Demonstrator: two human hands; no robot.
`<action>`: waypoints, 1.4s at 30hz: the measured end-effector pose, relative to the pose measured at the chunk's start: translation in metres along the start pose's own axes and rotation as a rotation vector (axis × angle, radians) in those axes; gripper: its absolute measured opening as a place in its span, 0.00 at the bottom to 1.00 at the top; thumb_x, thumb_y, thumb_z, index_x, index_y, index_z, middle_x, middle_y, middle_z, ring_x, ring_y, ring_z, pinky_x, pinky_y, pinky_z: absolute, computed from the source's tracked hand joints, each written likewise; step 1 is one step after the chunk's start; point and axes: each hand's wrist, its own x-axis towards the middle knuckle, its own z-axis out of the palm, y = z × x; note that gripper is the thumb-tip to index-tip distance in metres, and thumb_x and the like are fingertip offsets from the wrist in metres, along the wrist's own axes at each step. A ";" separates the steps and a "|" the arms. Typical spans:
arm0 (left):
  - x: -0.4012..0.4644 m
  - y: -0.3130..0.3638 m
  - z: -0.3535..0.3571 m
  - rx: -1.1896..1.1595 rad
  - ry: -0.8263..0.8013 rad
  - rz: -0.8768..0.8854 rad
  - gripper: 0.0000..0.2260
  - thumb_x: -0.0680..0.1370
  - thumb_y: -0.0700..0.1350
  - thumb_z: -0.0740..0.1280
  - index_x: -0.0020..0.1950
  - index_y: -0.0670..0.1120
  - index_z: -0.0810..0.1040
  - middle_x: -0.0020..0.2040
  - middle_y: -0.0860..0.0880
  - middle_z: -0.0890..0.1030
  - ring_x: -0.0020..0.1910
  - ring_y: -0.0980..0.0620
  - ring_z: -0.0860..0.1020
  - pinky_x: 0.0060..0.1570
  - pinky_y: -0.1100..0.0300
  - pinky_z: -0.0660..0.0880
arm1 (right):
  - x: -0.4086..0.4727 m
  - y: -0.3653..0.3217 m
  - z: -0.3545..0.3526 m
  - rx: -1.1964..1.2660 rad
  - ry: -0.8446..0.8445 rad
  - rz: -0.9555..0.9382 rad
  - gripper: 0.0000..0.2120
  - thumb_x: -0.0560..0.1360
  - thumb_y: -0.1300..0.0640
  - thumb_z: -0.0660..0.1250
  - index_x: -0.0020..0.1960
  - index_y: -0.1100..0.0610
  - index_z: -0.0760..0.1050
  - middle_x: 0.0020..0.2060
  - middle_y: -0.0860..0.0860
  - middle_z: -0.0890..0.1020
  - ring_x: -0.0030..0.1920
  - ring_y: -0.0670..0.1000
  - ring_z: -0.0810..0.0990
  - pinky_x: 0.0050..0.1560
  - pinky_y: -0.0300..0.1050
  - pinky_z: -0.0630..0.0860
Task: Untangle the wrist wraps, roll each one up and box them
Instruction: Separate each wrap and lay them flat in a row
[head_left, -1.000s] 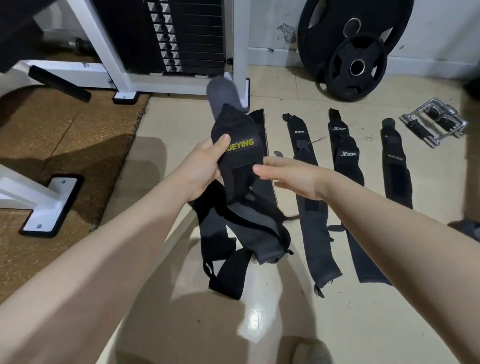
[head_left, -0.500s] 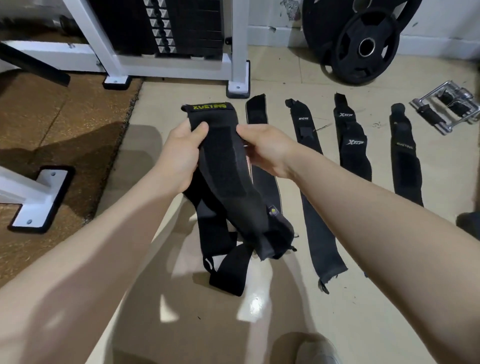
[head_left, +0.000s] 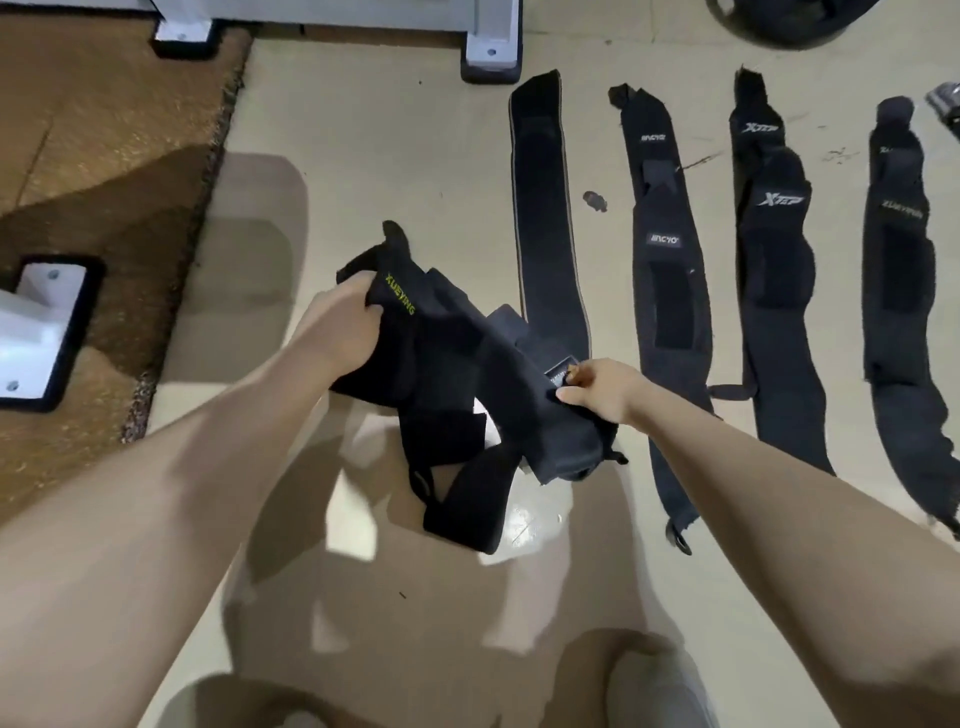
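A tangled bundle of black wrist wraps (head_left: 457, 384) hangs low over the floor between my hands. My left hand (head_left: 345, 325) grips its upper end, beside the yellow lettering. My right hand (head_left: 597, 389) pinches the bundle's lower right part next to a small label. Loose strap ends droop below the bundle onto the floor. To the right, several untangled wraps lie flat in a row: a plain one (head_left: 545, 208), a labelled one (head_left: 670, 270), an Xtep one (head_left: 774, 260) and another at the far right (head_left: 904, 270). No box is in view.
A brown mat (head_left: 93, 171) covers the floor on the left. White machine feet stand at the left edge (head_left: 36, 332) and along the top (head_left: 491, 47). A black weight plate (head_left: 789, 21) sits at the top right. My knee (head_left: 649, 686) shows at the bottom.
The view has tilted down. Both hands lowered the bundle toward the floor and spread apart, the left staying at the lettered end, the right moving down to the lower right part.
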 end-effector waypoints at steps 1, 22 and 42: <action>0.000 0.000 0.004 -0.069 0.005 -0.012 0.14 0.81 0.39 0.57 0.65 0.47 0.72 0.60 0.43 0.77 0.60 0.41 0.73 0.54 0.57 0.68 | 0.002 -0.003 0.003 -0.043 -0.040 -0.008 0.16 0.77 0.49 0.64 0.48 0.64 0.77 0.46 0.57 0.81 0.48 0.56 0.76 0.50 0.47 0.70; -0.038 0.058 -0.005 -0.957 -0.250 -0.362 0.20 0.78 0.59 0.60 0.32 0.49 0.75 0.30 0.48 0.75 0.33 0.48 0.77 0.35 0.61 0.69 | -0.069 -0.110 -0.056 0.136 -0.266 -0.491 0.32 0.76 0.73 0.56 0.72 0.45 0.67 0.72 0.44 0.68 0.69 0.42 0.65 0.72 0.42 0.62; -0.051 0.031 -0.009 -0.781 -0.332 0.131 0.19 0.76 0.29 0.64 0.58 0.50 0.78 0.58 0.46 0.82 0.59 0.48 0.80 0.63 0.51 0.73 | -0.065 -0.102 -0.033 1.007 0.007 -0.334 0.18 0.75 0.68 0.63 0.63 0.54 0.69 0.50 0.46 0.81 0.57 0.49 0.78 0.62 0.47 0.73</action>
